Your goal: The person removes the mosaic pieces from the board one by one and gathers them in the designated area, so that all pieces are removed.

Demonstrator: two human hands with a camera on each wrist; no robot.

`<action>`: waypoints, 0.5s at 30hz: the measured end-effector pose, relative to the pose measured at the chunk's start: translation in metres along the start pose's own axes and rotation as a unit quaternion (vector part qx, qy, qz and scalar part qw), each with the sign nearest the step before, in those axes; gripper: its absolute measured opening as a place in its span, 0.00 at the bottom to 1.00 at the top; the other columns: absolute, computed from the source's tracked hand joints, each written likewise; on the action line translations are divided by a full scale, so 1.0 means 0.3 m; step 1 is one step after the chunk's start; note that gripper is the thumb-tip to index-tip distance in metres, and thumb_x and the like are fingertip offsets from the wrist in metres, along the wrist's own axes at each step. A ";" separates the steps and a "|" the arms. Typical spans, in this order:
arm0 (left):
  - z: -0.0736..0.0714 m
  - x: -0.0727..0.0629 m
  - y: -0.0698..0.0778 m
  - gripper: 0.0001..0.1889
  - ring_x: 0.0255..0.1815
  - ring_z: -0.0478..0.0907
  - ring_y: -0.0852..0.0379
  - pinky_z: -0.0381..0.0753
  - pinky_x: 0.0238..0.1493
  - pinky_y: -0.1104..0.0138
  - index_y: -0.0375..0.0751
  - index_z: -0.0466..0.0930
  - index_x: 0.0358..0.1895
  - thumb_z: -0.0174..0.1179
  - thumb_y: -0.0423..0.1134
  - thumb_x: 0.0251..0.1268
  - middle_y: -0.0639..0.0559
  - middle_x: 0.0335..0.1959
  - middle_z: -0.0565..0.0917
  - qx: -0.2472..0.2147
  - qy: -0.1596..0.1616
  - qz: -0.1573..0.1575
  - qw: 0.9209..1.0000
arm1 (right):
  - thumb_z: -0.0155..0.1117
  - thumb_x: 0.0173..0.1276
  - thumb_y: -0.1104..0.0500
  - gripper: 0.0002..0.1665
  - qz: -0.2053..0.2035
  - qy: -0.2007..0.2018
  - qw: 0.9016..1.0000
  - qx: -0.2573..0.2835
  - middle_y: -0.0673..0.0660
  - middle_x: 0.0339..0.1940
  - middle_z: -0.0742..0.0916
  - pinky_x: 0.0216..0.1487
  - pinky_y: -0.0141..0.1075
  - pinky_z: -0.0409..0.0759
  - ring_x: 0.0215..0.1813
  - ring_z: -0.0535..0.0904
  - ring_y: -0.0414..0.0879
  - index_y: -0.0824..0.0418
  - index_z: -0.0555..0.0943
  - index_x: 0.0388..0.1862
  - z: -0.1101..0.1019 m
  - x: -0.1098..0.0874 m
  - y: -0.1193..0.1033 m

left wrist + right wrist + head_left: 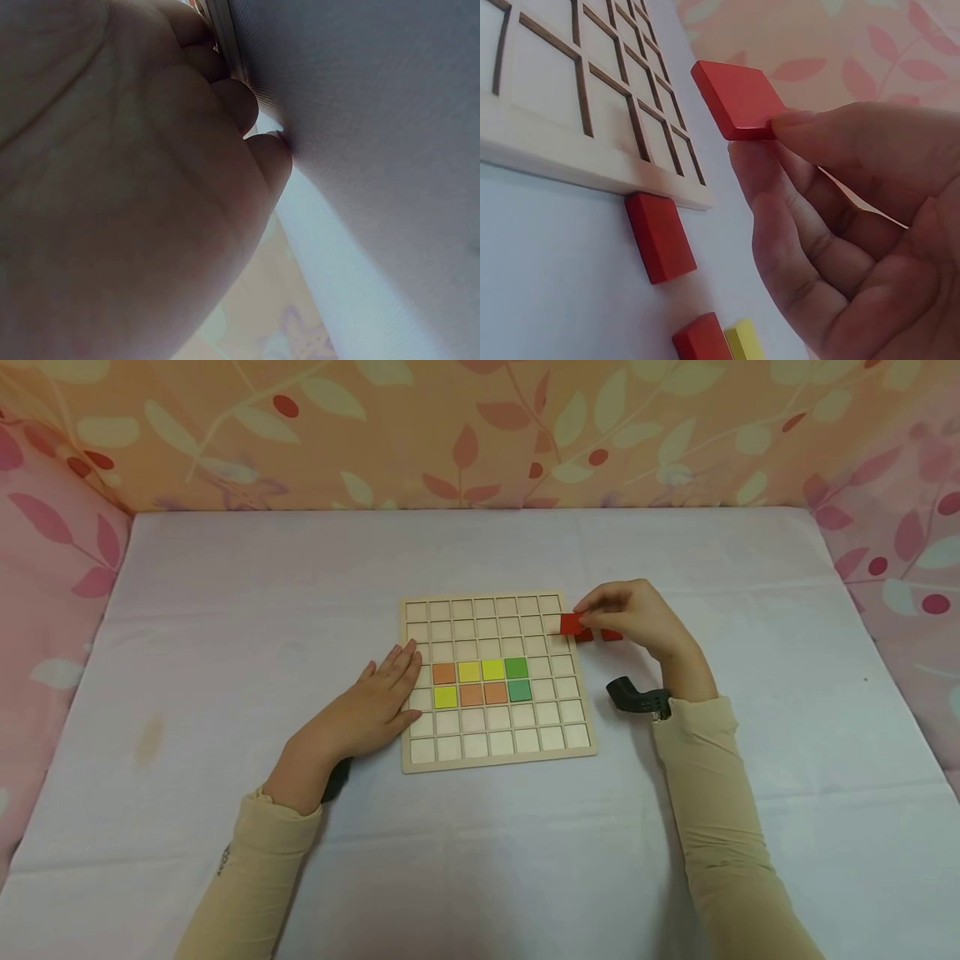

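A wooden grid board (498, 763) lies on the white cloth. Two rows of coloured square tiles sit in its middle: orange (444, 673), yellow (481, 671) and green (516, 668) above, yellow (446, 697), orange (483, 694) and green (520, 691) below. My left hand (367, 710) rests flat with straight fingers over the board's left edge. Between thumb and fingertips, my right hand (637, 614) pinches a red square tile (739, 97), raised above the board's right edge. Two more red tiles (660, 236) lie on the cloth beneath that hand, the nearer one against the board's side.
A yellow tile (744, 341) is partly seen beside the second red one in the right wrist view. Black wrist-camera mounts (633, 697) stick out at both sleeves. Flowered fabric walls (480, 435) stand behind and at both sides of the white-covered table (480, 860).
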State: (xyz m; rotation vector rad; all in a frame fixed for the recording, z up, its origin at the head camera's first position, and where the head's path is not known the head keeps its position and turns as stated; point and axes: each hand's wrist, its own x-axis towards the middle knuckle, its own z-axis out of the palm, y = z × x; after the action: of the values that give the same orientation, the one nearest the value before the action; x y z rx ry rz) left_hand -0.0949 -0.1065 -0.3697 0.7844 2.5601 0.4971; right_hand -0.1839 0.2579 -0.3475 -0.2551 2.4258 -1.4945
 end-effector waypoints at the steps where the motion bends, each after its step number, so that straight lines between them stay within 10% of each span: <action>1: 0.000 0.000 0.000 0.38 0.75 0.31 0.44 0.38 0.70 0.46 0.29 0.37 0.73 0.48 0.43 0.73 0.38 0.75 0.33 0.001 0.000 0.000 1.000 | 0.67 0.58 0.68 0.09 0.000 0.002 1.000 0.001 0.53 0.28 0.86 0.28 0.34 0.73 0.27 0.78 0.49 0.69 0.84 0.39 -0.003 -0.001 0.000; 15: 0.001 0.001 -0.003 0.38 0.75 0.31 0.44 0.38 0.70 0.46 0.29 0.36 0.73 0.48 0.43 0.73 0.38 0.75 0.33 0.003 0.001 0.002 1.000 | 0.67 0.59 0.67 0.07 0.025 0.019 0.999 0.008 0.49 0.26 0.85 0.14 0.30 0.60 0.17 0.65 0.44 0.64 0.85 0.37 -0.038 -0.011 0.006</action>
State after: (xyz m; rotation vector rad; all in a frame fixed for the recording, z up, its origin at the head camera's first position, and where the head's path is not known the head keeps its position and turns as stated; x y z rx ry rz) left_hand -0.0953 -0.1071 -0.3704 0.7921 2.5635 0.4906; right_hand -0.1845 0.2692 -0.3438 -0.1624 2.4292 -1.5110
